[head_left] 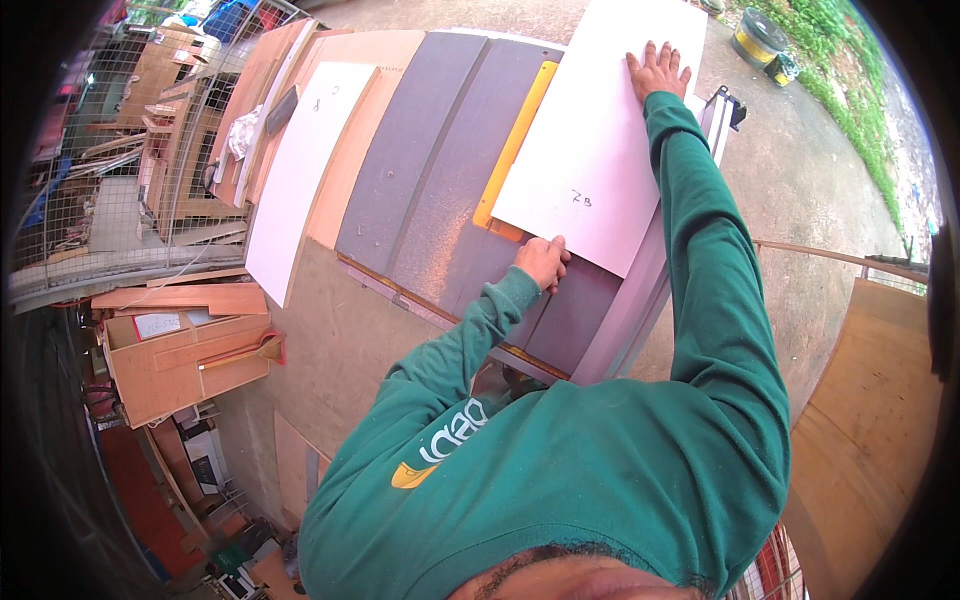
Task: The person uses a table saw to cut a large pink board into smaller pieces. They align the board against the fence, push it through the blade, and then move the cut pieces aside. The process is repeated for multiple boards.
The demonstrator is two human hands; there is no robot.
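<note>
Near the centre of the frame, the bare left hand (541, 264) is curling against the near edge of a flat, white, rectangular panel (590, 140), probably for steadying it, though I cannot tell whether the fingers are truly grasping; at upper right, the bare right hand (660, 74) is spreading its fingers on top, clasping nothing, likely pressing the panel flat. The panel is lying from centre to upper right, between a long, bright-yellow strip (522, 138) on its left and a straight, grey metal rail (632, 302), which is presumably guiding its right edge. Around them, a silver wire-mesh fence (100, 281) is standing before brown scrap timber (178, 170) at upper left, a second long white panel (310, 170) is resting over tan wooden sheets (392, 48), a smooth, dark-grey metal tabletop (400, 150) is supporting the first panel, a black-and-yellow bucket (758, 40) is sitting near green grass (845, 65) at upper right, and a broad, brown wooden sheet (860, 430) is filling the lower right
</note>
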